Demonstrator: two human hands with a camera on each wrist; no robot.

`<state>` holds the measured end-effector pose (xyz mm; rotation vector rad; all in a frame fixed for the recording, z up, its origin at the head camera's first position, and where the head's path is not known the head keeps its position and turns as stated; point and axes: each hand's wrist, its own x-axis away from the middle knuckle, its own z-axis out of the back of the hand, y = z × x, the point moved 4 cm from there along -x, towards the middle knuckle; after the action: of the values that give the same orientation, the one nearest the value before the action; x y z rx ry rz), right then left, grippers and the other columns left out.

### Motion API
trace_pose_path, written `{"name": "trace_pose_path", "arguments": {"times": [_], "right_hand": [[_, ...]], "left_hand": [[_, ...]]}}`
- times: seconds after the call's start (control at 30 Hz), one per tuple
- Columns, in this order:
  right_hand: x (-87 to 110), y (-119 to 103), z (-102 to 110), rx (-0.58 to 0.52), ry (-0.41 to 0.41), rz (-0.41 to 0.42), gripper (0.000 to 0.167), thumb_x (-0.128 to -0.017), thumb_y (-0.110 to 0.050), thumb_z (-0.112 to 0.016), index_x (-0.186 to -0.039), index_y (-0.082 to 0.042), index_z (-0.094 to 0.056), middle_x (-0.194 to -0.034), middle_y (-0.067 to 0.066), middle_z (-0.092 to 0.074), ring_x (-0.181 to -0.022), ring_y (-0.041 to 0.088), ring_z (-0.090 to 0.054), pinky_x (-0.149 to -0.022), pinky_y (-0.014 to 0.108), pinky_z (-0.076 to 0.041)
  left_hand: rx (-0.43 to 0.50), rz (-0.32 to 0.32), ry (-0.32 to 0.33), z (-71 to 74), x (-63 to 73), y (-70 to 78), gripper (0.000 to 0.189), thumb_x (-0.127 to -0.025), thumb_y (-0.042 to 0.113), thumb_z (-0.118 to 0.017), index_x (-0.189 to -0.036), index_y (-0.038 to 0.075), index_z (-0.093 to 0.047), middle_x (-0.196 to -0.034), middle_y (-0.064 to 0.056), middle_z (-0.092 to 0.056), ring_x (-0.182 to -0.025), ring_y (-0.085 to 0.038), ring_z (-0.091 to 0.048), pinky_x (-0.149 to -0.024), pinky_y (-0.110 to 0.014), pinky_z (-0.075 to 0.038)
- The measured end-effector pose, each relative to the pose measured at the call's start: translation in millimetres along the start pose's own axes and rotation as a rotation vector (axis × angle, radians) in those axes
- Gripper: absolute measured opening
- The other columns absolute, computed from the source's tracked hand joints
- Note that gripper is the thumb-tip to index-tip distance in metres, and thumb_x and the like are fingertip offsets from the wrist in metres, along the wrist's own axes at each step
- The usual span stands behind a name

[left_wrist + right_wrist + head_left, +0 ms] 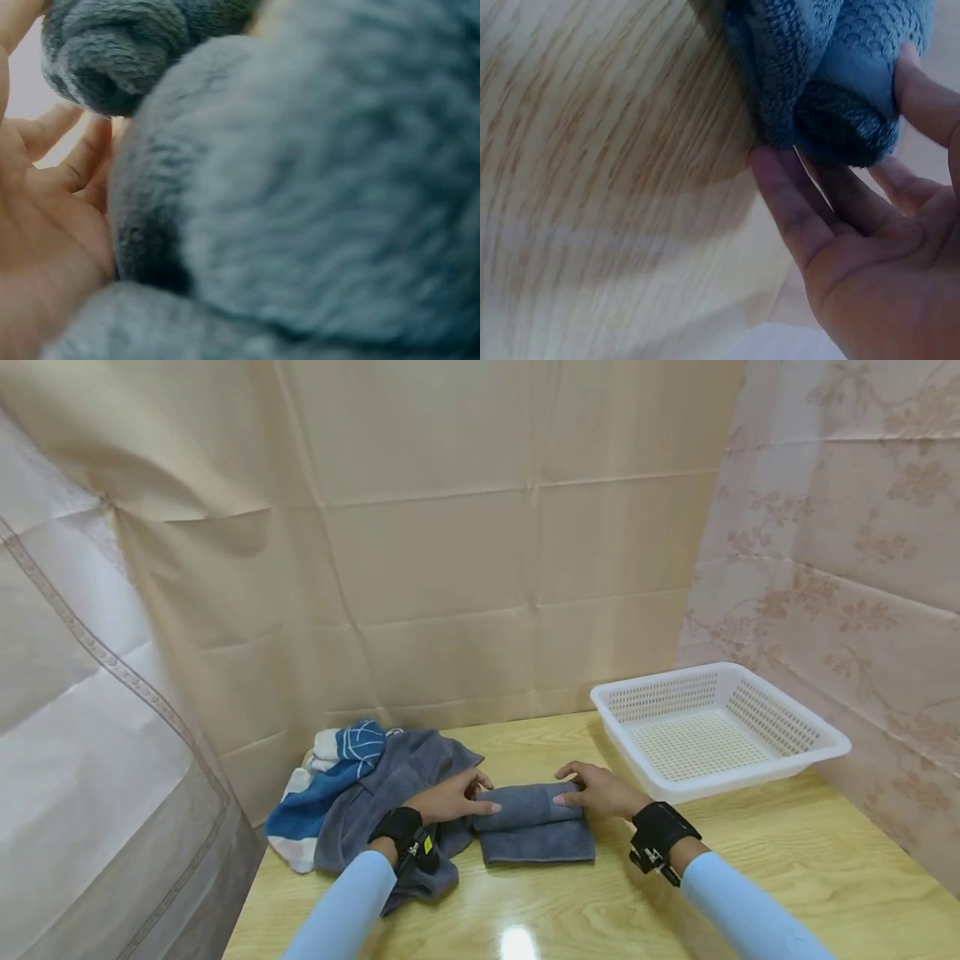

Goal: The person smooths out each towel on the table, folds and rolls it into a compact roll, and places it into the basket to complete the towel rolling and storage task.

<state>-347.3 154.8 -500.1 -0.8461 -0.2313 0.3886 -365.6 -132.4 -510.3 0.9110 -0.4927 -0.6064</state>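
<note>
A dark grey towel (525, 808), partly rolled, lies on the table with a flat flap towards me. At its left end my left hand (444, 797) grips the roll, thumb along the near side. My right hand (606, 791) holds the other end; in the right wrist view its thumb presses the side of the rolled towel (866, 45), while its fingers (791, 206) reach past the open spiral end. The left wrist view has the rolled end (112, 56) beside the left fingers, with blurred grey cloth (337, 187) filling most of the picture.
Left of the roll a crumpled grey towel (408, 760) lies heaped against a blue and white cloth (300, 810). A white slotted plastic basket (712, 781) stands at the back right of the wooden table (570, 910). Beige curtains (435, 552) hang behind.
</note>
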Motion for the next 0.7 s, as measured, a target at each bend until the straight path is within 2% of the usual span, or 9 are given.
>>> {"name": "trace_pose_path", "arguments": {"times": [0.1, 0.2, 0.5, 0.6, 0.7], "right_hand": [[-0.9, 7.0, -0.5, -0.017, -0.019, -0.031, 0.056, -0.095, -0.032, -0.076, -0.136, 0.002, -0.059, -0.135, 0.019, -0.06, -0.123, 0.04, -0.058, -0.096, 0.051, -0.051], [-2.2, 8.8, 0.3, -0.004, -0.032, -0.035, 0.057, -0.096, -0.035, -0.076, -0.136, 0.003, -0.06, -0.135, 0.019, -0.06, -0.125, 0.041, -0.056, -0.1, 0.054, -0.047], [-0.7, 3.8, 5.2, -0.004, -0.07, -0.037, 0.06, -0.095, -0.034, -0.077, -0.136, 0.006, -0.06, -0.134, 0.021, -0.062, -0.127, 0.043, -0.055, -0.103, 0.056, -0.045], [-1.0, 5.3, 4.9, 0.015, -0.073, -0.017, 0.058, -0.094, -0.035, -0.078, -0.134, 0.004, -0.063, -0.13, 0.017, -0.064, -0.123, 0.039, -0.058, -0.1, 0.053, -0.048], [-2.4, 7.2, 4.7, 0.049, -0.068, 0.023, 0.055, -0.092, -0.036, -0.079, -0.131, 0.0, -0.066, -0.123, 0.01, -0.068, -0.113, 0.03, -0.062, -0.094, 0.048, -0.051]], "left_hand": [[-0.003, 0.021, 0.002, -2.7, 1.6, -5.0, 0.047, -0.101, 0.041, -0.067, -0.137, 0.013, -0.054, -0.122, -0.005, -0.057, -0.106, -0.02, -0.055, -0.088, -0.039, -0.047], [-0.017, 0.028, -0.004, -3.1, 1.9, -4.2, 0.049, -0.101, 0.042, -0.066, -0.14, 0.014, -0.056, -0.132, -0.002, -0.058, -0.12, -0.022, -0.057, -0.098, -0.042, -0.047], [-0.079, 0.013, 0.0, -3.3, -0.8, -2.6, 0.05, -0.099, 0.041, -0.069, -0.14, 0.014, -0.06, -0.131, 0.0, -0.063, -0.118, -0.018, -0.06, -0.097, -0.04, -0.049], [-0.102, -0.008, -0.001, -4.6, -1.0, -2.2, 0.047, -0.098, 0.04, -0.072, -0.138, 0.017, -0.063, -0.123, 0.005, -0.064, -0.109, -0.013, -0.061, -0.091, -0.036, -0.05], [-0.129, -0.05, -0.017, -6.5, -2.2, -0.7, 0.038, -0.098, 0.039, -0.072, -0.131, 0.021, -0.068, -0.096, 0.006, -0.062, -0.081, -0.01, -0.056, -0.077, -0.031, -0.046]]}}
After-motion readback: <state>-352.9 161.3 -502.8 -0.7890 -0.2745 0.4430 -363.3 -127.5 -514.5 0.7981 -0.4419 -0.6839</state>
